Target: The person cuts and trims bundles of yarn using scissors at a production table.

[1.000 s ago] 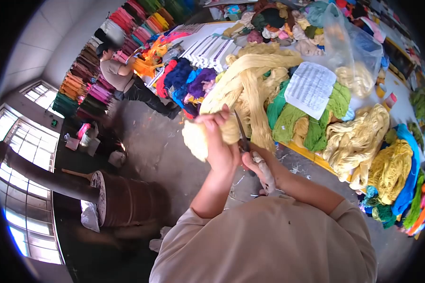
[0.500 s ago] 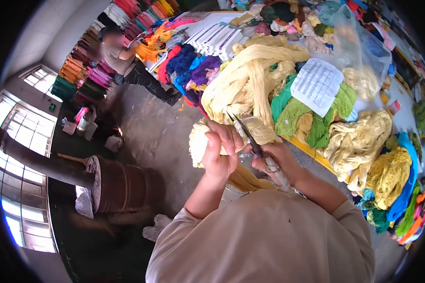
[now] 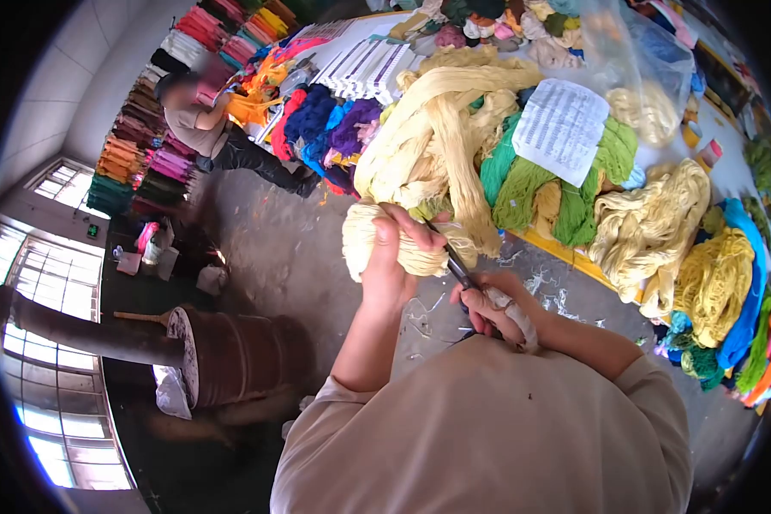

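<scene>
A rounded bundle of cream yarn (image 3: 363, 242) is gripped in my left hand (image 3: 391, 261), with the thumb pressed along its near side. My right hand (image 3: 504, 307) is wrapped round the handles of dark scissors (image 3: 459, 267), one handle bound in pale wrapping. The blades point up and left, their ends right at the left fingertips and the yarn. Just past my hands, long cream skeins (image 3: 454, 146) spill over the table's edge.
Green skeins (image 3: 535, 201) lie under a printed sheet (image 3: 561, 128) on the table. More cream hanks (image 3: 647, 227) hang to the right. Thread scraps (image 3: 548, 291) litter the floor. A rusty drum (image 3: 240, 355) with a pipe stands left; another person (image 3: 201, 128) is beyond.
The scissor blades, spread apart before, now look closer together, with their ends among the yarn at my left fingers. The tan strands below my hands are out of sight. The view has shifted slightly.
</scene>
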The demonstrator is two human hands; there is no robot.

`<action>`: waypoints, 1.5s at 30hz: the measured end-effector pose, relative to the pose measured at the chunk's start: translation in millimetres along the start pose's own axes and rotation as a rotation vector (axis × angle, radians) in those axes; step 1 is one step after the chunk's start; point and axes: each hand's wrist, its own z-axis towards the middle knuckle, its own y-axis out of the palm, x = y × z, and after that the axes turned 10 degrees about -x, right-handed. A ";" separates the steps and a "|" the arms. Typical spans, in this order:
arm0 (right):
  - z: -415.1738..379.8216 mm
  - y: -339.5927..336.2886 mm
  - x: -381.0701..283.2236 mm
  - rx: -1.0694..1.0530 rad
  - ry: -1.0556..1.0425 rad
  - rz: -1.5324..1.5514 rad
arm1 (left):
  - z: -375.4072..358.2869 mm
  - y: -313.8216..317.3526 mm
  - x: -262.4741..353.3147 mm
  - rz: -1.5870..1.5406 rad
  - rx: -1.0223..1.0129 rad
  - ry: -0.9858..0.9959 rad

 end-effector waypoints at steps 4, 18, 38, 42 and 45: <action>25.9 -5.5 29.2 0.046 -0.141 -0.036 | -13.0 -7.8 -15.3 -0.005 -0.171 -0.078; 24.4 -18.3 19.1 -0.057 -0.008 -0.041 | -1.9 -33.1 -18.7 -0.047 -0.154 -0.149; 22.5 -29.5 30.5 -0.334 0.206 0.393 | 29.1 -39.4 -18.5 -0.197 0.310 0.186; 41.5 -25.6 19.0 -0.132 0.018 0.334 | 24.1 0.7 -17.2 -0.212 0.192 0.085; 32.1 -25.0 5.2 -0.124 -0.007 0.213 | 18.2 -12.5 -17.6 -0.378 0.243 0.096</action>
